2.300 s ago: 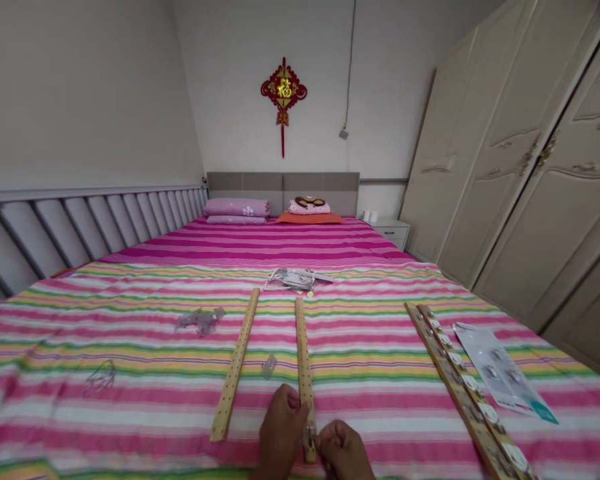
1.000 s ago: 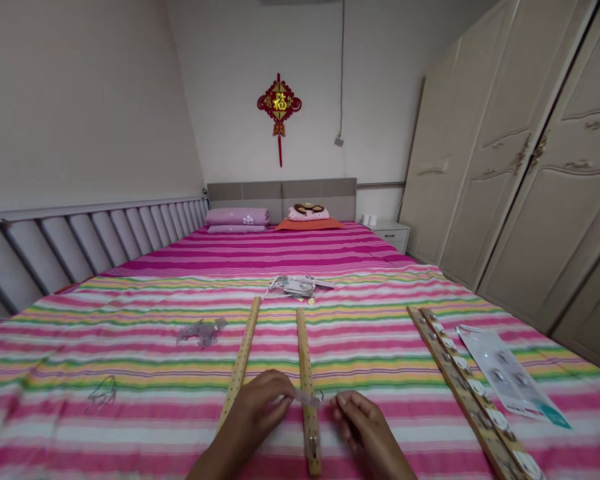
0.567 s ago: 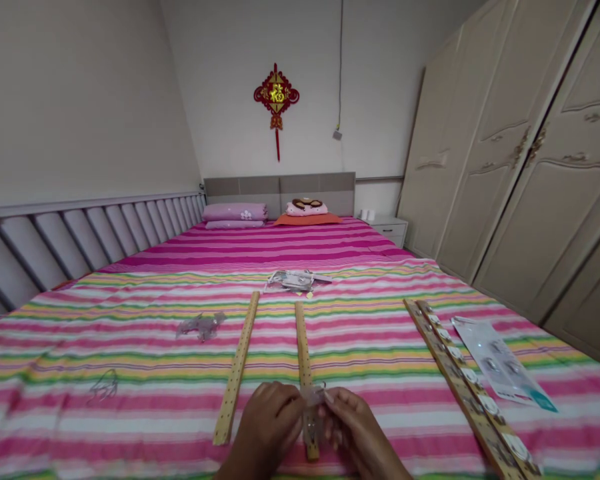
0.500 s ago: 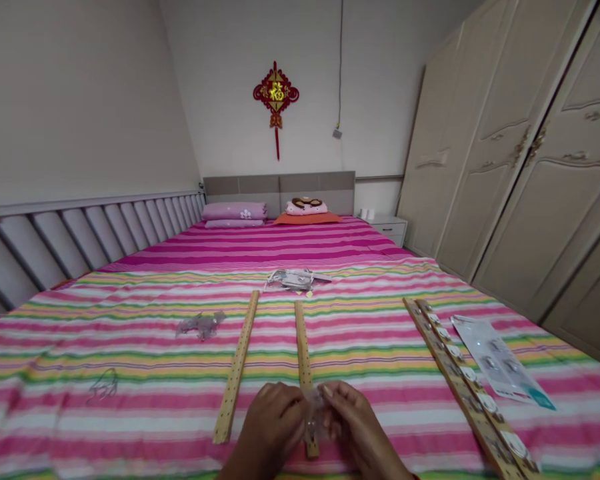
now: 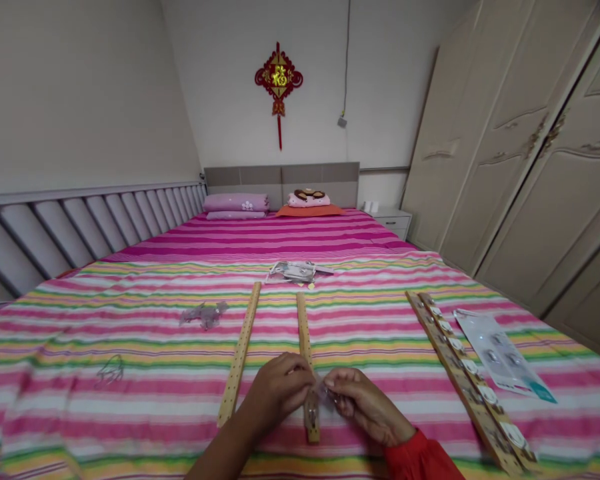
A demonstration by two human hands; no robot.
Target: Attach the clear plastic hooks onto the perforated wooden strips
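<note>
Between my hands, over a narrow wooden strip with rows of holes, is a small clear plastic bag. My left hand pinches the bag's left side with closed fingers. On the other side, my right hand has thumb and fingertips closed on the bag; small dark metal shows at those fingertips. A shiny metal piece sits on the strip's near end, just below the bag; its exact kind is unclear. Left of my hands lies a second holed wooden strip.
To the right lie two wooden strips with metal pieces and white discs, beside a clear blister pack. Crumpled plastic and a thin clear scrap lie left. A bundle of packets lies farther back on the striped sheet.
Both hands have shifted slightly up in the picture with the plastic bag, and the right hand has turned, showing a red sleeve. The camera view has tilted a little downward.
</note>
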